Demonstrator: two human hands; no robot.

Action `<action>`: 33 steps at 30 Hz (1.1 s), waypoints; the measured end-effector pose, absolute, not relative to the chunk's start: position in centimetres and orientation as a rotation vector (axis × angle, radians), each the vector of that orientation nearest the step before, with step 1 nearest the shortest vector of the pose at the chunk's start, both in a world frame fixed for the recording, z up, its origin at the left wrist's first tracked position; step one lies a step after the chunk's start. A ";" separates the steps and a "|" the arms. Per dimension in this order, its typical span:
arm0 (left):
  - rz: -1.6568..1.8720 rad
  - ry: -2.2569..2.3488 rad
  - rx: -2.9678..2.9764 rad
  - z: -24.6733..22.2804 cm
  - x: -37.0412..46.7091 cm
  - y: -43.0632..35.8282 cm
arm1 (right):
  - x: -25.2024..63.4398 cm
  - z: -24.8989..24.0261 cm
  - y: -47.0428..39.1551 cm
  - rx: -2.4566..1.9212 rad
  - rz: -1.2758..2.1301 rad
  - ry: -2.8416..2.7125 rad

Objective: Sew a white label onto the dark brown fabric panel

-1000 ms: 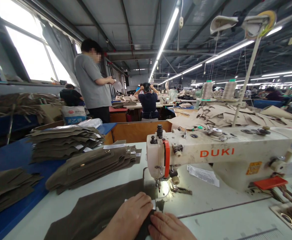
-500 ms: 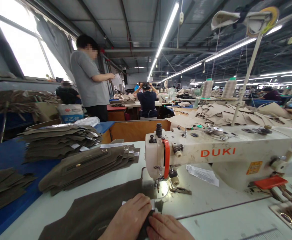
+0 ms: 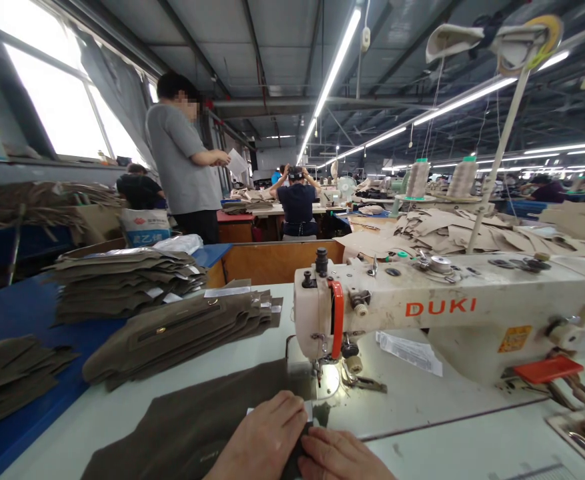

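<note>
My left hand (image 3: pixel 265 437) lies flat on the dark cloth (image 3: pixel 192 427) at the near edge of the counter (image 3: pixel 452 427), fingers (image 3: pixel 289 407) together and stretched toward the needle, pressing a small white label (image 3: pixel 308 408) whose corner shows past them. My right hand (image 3: pixel 339 457) rests just beside it, touching it, fingers together and flat on the cloth's edge (neither hand pinches anything, both only press down). The cloth spreads left from my hands and its far end reaches under the presser foot (image 3: pixel 318 373) of the machine (image 3: pixel 442 310), which is white with orange lettering and stands across the counter to the right. A paper slip (image 3: pixel 409 352) lies under the machine's arm.

Beyond the cloth to the left lies a pile (image 3: pixel 182 333) of the same brown pieces, and behind it a taller stack (image 3: pixel 125 280) on a blue surface (image 3: pixel 27 313). Two thread cones (image 3: pixel 415 180) stand behind the machine, near a heap of tan pieces (image 3: pixel 452 233). Farther off a person in a grey shirt (image 3: pixel 182 160) stands holding paper, and another in dark blue (image 3: pixel 297 203) sits with both arms raised.
</note>
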State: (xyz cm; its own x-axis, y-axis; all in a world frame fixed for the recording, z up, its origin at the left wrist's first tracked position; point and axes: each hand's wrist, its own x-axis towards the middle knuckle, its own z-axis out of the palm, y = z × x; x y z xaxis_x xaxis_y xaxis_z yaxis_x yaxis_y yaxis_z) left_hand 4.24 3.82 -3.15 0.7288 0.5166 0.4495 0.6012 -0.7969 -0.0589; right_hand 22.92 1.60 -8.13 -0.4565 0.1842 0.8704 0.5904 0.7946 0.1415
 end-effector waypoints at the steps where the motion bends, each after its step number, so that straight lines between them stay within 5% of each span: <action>1: -0.625 -0.900 -2.735 -3.1 4.2 3.7 | 23.3 -7.3 1.6 -0.576 -0.485 -2.078; 8: -0.609 -0.856 -2.707 -2.0 3.7 2.7 | 24.9 -1.3 2.1 -1.085 0.022 -2.489; 33: -0.627 -1.069 -2.704 -3.0 4.9 5.4 | 25.0 -1.5 3.4 -1.275 0.074 -2.365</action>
State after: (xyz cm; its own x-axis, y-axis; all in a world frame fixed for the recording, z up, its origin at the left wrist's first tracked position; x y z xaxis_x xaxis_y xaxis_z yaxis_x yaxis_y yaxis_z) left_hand 4.91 5.40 -2.97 0.6552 0.6138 0.4404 0.6840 -0.7295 -0.0010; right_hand 25.00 3.45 -1.52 -0.4714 0.8046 0.3612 0.7804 0.5713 -0.2541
